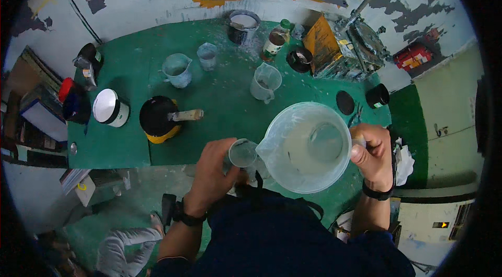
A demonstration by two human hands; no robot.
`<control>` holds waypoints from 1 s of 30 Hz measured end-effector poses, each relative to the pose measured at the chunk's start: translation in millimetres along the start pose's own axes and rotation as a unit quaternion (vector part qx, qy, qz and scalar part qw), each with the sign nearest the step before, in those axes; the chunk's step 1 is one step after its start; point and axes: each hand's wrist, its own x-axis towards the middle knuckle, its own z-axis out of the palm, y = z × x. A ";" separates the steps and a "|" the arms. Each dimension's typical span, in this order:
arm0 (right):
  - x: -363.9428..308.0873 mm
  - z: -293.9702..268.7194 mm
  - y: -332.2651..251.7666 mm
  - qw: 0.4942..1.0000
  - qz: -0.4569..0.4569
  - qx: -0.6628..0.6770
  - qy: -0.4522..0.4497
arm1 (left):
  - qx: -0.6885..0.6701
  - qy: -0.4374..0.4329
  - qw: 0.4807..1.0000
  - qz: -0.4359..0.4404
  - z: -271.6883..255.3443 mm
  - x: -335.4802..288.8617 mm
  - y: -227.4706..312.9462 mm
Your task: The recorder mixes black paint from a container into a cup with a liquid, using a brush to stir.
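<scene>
While the right hand (374, 158) curls around the handle of a large translucent pitcher (300, 164), its thumb lies over the top of the grip and its fingers are closed behind. The left hand (212, 175) bends round a small clear cup (243, 153), fingers on the far side and thumb on the near one, spread only as wide as the cup's body. The pitcher is in front of the person, over the table's near edge, with its mouth facing up toward the camera and its spout pointing left. That spout is right at the cup's rim; whether the two touch, I cannot tell. The pitcher's inside looks pale and cloudy, and how much liquid it holds is unclear.

Beyond the hands, a clear jug (264, 84) stands on the green table (117, 149), just past the pitcher. Farther left are a bluish jug (179, 72) and a smaller cup (207, 57). Nearer the left hand, a brush handle (188, 115) juts from a black-and-yellow tub (159, 115), with a white-topped tub (110, 108) beside it. Toward the back stand a paint-smeared bucket (242, 33) and a brown bottle (272, 47).
</scene>
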 end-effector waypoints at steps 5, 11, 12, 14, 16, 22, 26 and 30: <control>5.7 10.5 -7.5 0.999 0.012 -0.025 -0.017 | -0.003 -0.010 1.000 -0.005 -5.5 2.8 -4.9; 11.7 19.7 -16.7 0.997 0.023 -0.074 -0.026 | 0.011 -0.027 1.000 0.007 -11.7 10.5 -17.8; 13.4 22.6 -20.6 0.997 0.021 -0.074 -0.030 | 0.007 -0.027 1.000 0.001 -12.4 11.6 -17.6; 17.8 27.1 -28.4 0.996 0.014 -0.074 -0.041 | 0.004 -0.028 1.000 -0.003 -14.0 12.9 -19.4; 19.2 28.9 -30.2 0.995 0.012 -0.090 -0.044 | 0.004 -0.031 1.000 0.000 -15.5 14.0 -22.0; 24.3 34.6 -37.9 0.991 0.018 -0.123 -0.057 | 0.014 -0.055 0.998 0.005 -20.1 17.0 -28.2; 28.0 39.7 -40.1 0.989 0.016 -0.135 -0.054 | 0.007 -0.052 0.999 0.011 -20.0 18.3 -32.9; 31.5 40.8 -39.5 0.988 0.015 -0.142 -0.062 | 0.013 -0.056 0.998 0.000 -19.3 18.1 -34.8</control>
